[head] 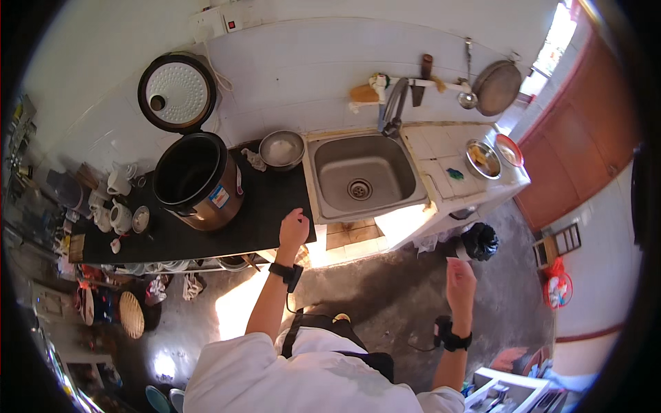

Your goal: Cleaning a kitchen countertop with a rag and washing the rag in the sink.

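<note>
My left hand (294,227), a black strap device on its wrist, is raised near the front edge of the black countertop (268,206), fingers curled, with nothing seen in it. To the right, over the floor, my right hand (460,279) is held up with bent fingers; no object shows in it. A large rice cooker (217,201) stands on the black counter, its lid (178,93) raised and its inside dark. Behind my left hand a metal bowl (282,149) holds something whitish, beside a crumpled cloth (254,160). The stainless steel sink (330,180) lies under a faucet (395,108).
On the tiled counter (434,170) at right are a metal bowl with yellowish pieces (483,159), a red-rimmed bowl (509,150) and a green scrubber (455,174). White teapots (120,217) stand left of the cooker. A black bag-lined bin (479,241) stands on the floor.
</note>
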`<move>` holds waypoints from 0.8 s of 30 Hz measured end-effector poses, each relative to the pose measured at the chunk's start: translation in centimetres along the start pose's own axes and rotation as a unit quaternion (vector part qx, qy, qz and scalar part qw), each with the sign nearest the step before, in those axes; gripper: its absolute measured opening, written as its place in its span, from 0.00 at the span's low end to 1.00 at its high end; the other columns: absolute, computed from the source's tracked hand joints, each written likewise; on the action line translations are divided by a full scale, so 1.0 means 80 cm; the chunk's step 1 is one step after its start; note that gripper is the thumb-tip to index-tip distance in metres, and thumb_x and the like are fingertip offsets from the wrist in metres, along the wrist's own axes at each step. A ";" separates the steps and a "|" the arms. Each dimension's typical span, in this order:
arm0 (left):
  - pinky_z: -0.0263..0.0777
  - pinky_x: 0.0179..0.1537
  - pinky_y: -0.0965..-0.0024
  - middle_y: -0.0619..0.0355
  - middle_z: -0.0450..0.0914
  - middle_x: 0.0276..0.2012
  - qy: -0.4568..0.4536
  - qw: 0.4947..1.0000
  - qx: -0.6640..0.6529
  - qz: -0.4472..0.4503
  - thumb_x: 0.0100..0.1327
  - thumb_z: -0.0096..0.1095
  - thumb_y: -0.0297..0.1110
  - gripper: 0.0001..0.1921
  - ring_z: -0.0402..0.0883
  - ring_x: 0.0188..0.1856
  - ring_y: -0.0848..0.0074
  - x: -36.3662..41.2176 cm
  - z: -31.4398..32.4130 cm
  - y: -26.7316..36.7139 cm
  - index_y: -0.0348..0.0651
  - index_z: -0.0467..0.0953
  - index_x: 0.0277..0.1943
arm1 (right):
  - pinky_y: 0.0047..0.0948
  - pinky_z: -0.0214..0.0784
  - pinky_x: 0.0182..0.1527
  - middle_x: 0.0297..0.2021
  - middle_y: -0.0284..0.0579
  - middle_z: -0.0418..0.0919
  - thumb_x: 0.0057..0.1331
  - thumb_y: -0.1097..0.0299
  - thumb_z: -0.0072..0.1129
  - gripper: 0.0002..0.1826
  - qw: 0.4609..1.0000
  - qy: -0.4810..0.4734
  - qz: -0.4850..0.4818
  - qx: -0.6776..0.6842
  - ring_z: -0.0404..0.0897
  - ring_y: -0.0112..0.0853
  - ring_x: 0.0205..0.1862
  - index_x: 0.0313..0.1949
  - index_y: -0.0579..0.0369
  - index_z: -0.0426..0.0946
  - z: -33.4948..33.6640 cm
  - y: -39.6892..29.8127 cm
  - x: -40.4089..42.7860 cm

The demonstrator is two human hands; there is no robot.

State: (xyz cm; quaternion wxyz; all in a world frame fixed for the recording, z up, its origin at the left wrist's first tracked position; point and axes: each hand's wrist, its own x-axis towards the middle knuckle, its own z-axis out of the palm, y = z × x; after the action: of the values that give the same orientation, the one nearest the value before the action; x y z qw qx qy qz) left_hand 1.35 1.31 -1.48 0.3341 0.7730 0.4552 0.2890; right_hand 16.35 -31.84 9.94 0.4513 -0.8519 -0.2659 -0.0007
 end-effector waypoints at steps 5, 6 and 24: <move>0.68 0.44 0.64 0.39 0.74 0.41 -0.077 0.990 0.100 -0.061 0.52 0.52 0.39 0.23 0.74 0.43 0.55 0.098 0.036 -0.052 0.29 0.69 0.47 | 0.28 0.65 0.33 0.29 0.48 0.72 0.58 0.73 0.49 0.06 0.991 -0.096 -0.094 -0.019 0.73 0.38 0.30 0.34 0.59 0.71 0.086 0.000 0.094; 0.68 0.45 0.65 0.37 0.71 0.44 -0.032 0.990 0.049 -0.129 0.52 0.53 0.42 0.26 0.74 0.43 0.55 0.118 0.041 -0.049 0.27 0.68 0.48 | 0.30 0.66 0.34 0.30 0.49 0.73 0.57 0.74 0.49 0.06 0.984 -0.110 -0.132 -0.040 0.73 0.41 0.32 0.34 0.58 0.71 0.100 0.001 0.110; 0.67 0.46 0.60 0.37 0.65 0.50 0.199 0.979 -0.029 -0.020 0.57 0.40 0.19 0.28 0.69 0.49 0.50 0.215 0.073 0.031 0.40 0.45 0.62 | 0.35 0.66 0.35 0.30 0.50 0.74 0.56 0.74 0.49 0.06 0.947 -0.280 -0.156 -0.009 0.73 0.44 0.34 0.34 0.59 0.72 0.185 0.038 0.277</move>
State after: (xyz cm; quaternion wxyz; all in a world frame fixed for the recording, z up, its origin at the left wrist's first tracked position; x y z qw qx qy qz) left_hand 14.21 14.32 -0.64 0.2650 0.6806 0.5196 0.4434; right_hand 33.23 -11.80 4.16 0.3454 -0.7692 -0.5116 0.1654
